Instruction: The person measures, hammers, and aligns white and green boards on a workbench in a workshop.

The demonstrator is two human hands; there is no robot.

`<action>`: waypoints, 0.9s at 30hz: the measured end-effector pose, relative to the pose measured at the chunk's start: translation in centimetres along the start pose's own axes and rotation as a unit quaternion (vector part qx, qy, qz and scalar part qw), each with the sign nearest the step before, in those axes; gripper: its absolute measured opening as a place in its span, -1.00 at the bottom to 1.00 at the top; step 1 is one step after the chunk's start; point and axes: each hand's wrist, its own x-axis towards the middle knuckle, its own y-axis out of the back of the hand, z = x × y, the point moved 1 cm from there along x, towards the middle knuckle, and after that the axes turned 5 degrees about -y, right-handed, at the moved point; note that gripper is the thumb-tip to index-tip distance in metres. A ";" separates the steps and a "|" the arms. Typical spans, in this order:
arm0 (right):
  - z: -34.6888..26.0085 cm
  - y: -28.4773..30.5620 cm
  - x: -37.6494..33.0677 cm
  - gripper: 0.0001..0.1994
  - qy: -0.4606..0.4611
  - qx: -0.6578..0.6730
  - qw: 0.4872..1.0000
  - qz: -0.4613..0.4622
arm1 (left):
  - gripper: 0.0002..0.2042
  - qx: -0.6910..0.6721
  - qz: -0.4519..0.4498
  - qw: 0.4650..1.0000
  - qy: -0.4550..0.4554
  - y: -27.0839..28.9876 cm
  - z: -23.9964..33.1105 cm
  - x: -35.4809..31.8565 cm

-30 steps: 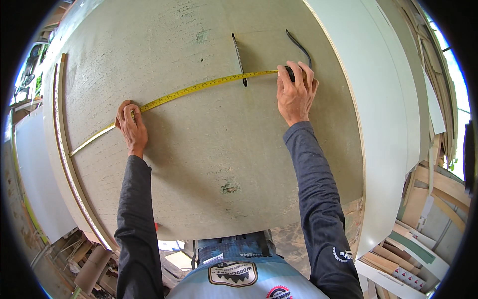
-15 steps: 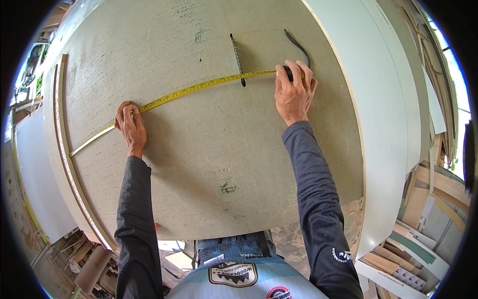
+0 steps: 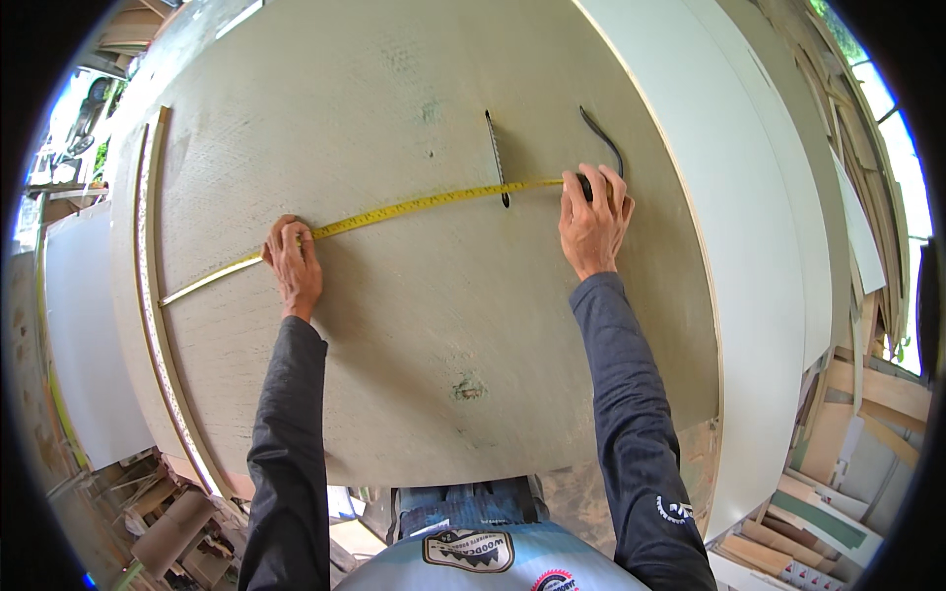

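- Head view: we note the left hand (image 3: 293,264) at nine o'clock, pressing flat on the yellow tape measure (image 3: 414,205) across the grey board (image 3: 424,325)
- Right hand (image 3: 593,219) at two o'clock, closed on the tape's case
- A saw blade (image 3: 496,156) lies at twelve, crossing the tape

Both my arms, in dark long sleeves, reached straight forward, well apart. My left hand (image 3: 292,264) lay palm down, its fingers (image 3: 281,236) pressed flat and close together. My right hand (image 3: 594,219) sat farther ahead, knuckles up, its fingers (image 3: 591,182) curled down in a loose grip.
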 end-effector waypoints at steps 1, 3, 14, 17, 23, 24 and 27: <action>0.0 0.0 -0.3 -0.81 -0.002 -0.004 1.000 -0.005 | -0.93 0.001 0.004 1.000 -0.002 -0.2 0.0 -0.2; -0.5 0.1 -0.4 -0.82 0.002 -0.004 1.000 -0.006 | -0.93 0.000 0.006 1.000 -0.002 0.4 -0.2 -0.7; -2.8 3.9 -2.5 -0.82 0.023 0.020 0.999 -0.013 | -0.88 0.057 -0.034 0.996 -0.054 3.9 0.5 -1.4; -7.4 7.0 -7.9 -0.79 0.038 0.056 0.996 -0.058 | -0.84 0.084 -0.069 0.977 -0.186 7.9 -1.9 -5.4; -19.1 15.8 -19.9 -0.72 0.076 0.146 0.965 -0.205 | -0.90 -0.081 -0.160 0.946 -0.271 17.2 -2.6 -15.5; -21.1 16.8 -21.7 -0.73 0.077 0.158 0.960 -0.220 | -0.91 -0.089 -0.171 0.941 -0.277 18.3 -2.9 -17.5; -29.7 19.1 -27.1 -0.73 0.067 0.205 0.938 -0.270 | -0.92 -0.104 -0.194 0.929 -0.297 22.1 -4.5 -23.1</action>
